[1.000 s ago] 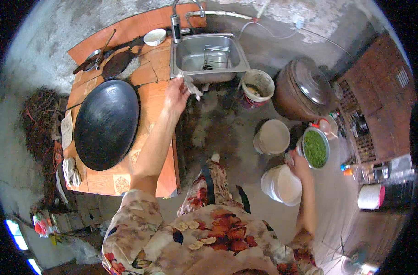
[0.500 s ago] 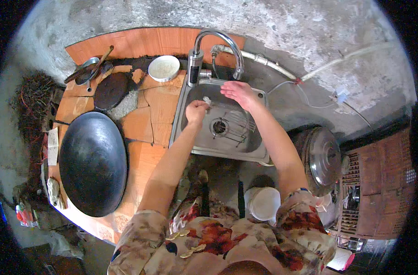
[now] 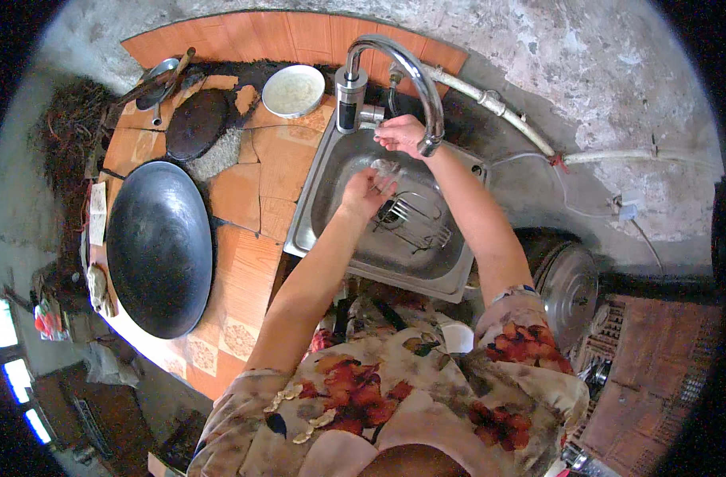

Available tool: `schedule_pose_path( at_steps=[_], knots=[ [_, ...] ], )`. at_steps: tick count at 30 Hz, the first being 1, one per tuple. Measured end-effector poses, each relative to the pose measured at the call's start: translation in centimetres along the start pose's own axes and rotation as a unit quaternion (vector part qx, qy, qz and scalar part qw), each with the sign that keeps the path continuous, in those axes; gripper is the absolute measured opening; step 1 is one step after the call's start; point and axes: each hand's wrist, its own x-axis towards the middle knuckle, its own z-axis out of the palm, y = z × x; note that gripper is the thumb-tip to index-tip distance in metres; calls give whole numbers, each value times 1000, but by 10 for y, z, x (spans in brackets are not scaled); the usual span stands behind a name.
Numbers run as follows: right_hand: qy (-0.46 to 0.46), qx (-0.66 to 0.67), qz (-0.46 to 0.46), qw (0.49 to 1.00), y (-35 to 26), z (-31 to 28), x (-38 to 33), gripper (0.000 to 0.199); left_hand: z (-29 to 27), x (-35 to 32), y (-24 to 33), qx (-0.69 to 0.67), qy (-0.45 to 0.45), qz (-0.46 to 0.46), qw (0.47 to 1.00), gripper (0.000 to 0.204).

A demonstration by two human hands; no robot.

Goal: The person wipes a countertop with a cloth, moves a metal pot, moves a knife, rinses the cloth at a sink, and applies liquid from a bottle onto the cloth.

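Note:
My left hand is over the steel sink, palm turned partly up with its fingers curled. At its fingertips is a small crumpled translucent thing, too unclear to name. My right hand reaches under the curved chrome faucet, fingers loosely bent and nothing visible in them. Its fingertips are close beside the faucet's lever; whether they touch it is unclear. A wire rack lies in the basin below both hands, partly over the drain.
Left of the sink, a tiled counter carries a large black wok, a white bowl, a dark round lid and a ladle. A pipe runs along the wall. A big lidded metal pot stands right of the sink.
My left hand has turned palm up and moved slightly right, its pinch loosened. My right hand's straight fingers have bent and come nearer the faucet's lever. The whole view has shifted.

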Motion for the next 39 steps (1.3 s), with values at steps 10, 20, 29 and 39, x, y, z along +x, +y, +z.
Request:
schedule_pose_path(
  at_steps=[10,20,29,39],
  knots=[
    [-65,1,-93,994,16,-5,9,21,10,-1,-14,-33,19,-10,999,11],
    [-104,-28,-110,988,38,-10,9,30,0,9,-25,78,-16,54,995,20],
    [-101,-151,-45,982,90,-52,-45,18,1,11,-13,196,45,110,973,13],
    [-48,34,-143,988,87,-66,-69,36,9,4,16,148,-5,54,988,23]
  ],
)
